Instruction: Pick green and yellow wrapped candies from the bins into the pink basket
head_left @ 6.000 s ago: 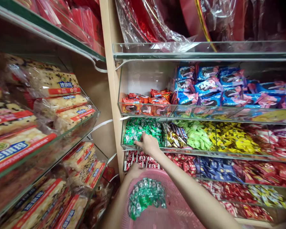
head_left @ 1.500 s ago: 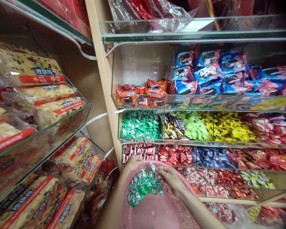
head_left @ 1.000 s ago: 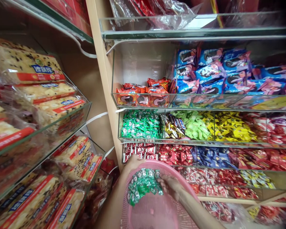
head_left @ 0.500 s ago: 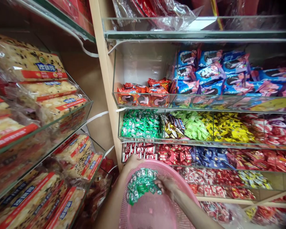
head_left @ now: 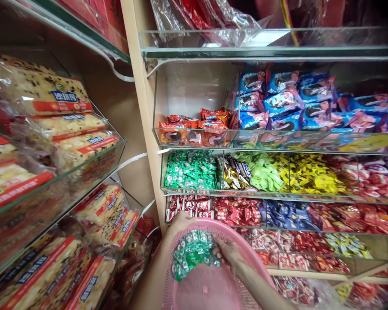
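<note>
My left hand is closed on the far left rim of a round pink plastic basket with mesh sides. Inside it, a heap of green-wrapped candies lies toward the far side, with the pink bottom bare in front. My right hand reaches into the basket at the right edge of the heap, its fingers curled against some of the candies; the fingertips are partly hidden. Just beyond the rim, a shelf bin holds red-and-white packets. More green-wrapped candies fill the bin above.
Glass-fronted shelves hold blue cookie packs, yellow candies and dark blue packets. At the left, bagged pastry blocks fill angled shelves. A wooden post divides the two shelf units.
The view has shifted slightly, so the shelves sit a little lower. Both hands keep nearly the same places at the basket, and the candy heap looks much the same.
</note>
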Motion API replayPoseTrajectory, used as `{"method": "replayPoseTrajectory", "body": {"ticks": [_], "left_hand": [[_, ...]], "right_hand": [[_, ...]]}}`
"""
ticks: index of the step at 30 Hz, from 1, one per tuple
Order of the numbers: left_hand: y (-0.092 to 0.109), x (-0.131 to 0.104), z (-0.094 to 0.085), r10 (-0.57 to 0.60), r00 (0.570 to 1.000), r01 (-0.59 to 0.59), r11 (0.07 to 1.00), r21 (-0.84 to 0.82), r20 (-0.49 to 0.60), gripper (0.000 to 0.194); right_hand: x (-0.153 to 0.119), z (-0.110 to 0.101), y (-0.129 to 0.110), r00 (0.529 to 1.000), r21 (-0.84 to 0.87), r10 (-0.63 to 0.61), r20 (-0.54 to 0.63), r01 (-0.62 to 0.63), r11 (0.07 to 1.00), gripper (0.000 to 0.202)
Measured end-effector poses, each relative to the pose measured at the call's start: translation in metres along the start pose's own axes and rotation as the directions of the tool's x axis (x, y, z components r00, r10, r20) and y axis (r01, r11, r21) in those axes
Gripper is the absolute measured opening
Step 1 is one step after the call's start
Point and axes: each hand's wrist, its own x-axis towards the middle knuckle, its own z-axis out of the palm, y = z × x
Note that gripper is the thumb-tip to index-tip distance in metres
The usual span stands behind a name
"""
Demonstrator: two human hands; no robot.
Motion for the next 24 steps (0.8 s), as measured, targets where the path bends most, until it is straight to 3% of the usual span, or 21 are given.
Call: {"method": "replayPoseTrajectory", "body": {"ticks": [3, 5, 9, 13, 14, 16, 19, 24], "left_hand": [[0.0, 0.0, 0.0, -0.005, 1.0, 0.005, 1.0, -0.017, 0.004, 0.051], [-0.001, -0.001, 0.0, -0.009, 1.0, 0.01, 0.998, -0.056, 0.008, 0.053], [-0.002, -0.002, 0.0, -0.007, 1.0, 0.01, 0.988, -0.152, 0.015, 0.058], [-0.003, 0.0, 0.002, -0.02, 0.999, 0.027, 0.979, -0.2, 0.035, 0.056], [-0.004, 0.002, 0.002, -0.022, 0.999, 0.028, 0.982, -0.186, 0.031, 0.056], [-0.006, 0.005, 0.003, -0.019, 1.0, 0.021, 0.99, -0.14, 0.011, 0.055], [-0.011, 0.008, 0.004, -0.012, 1.0, 0.012, 0.994, -0.108, 0.003, 0.056], [-0.015, 0.011, 0.005, 0.003, 1.0, -0.002, 0.996, -0.085, 0.003, 0.055]], "right_hand": [[-0.01, 0.007, -0.012, 0.989, -0.115, -0.141, -0.037, 0.136, 0.984, 0.047], [-0.02, 0.014, -0.024, 0.951, -0.168, -0.309, 0.024, 0.308, 0.936, 0.05], [-0.04, 0.027, -0.069, 0.802, -0.244, -0.574, 0.168, 0.598, 0.764, 0.047], [-0.047, 0.037, -0.131, 0.598, -0.411, -0.769, 0.226, 0.774, 0.481, 0.034], [-0.046, 0.039, -0.145, 0.561, -0.48, -0.794, 0.233, 0.777, 0.408, 0.03], [-0.042, 0.045, -0.169, 0.529, -0.642, -0.813, 0.242, 0.716, 0.275, 0.024], [-0.037, 0.054, -0.191, 0.541, -0.837, -0.799, 0.264, 0.54, 0.09, 0.022], [-0.03, 0.068, -0.211, 0.588, -0.93, -0.743, 0.32, 0.346, -0.126, 0.019]]}}
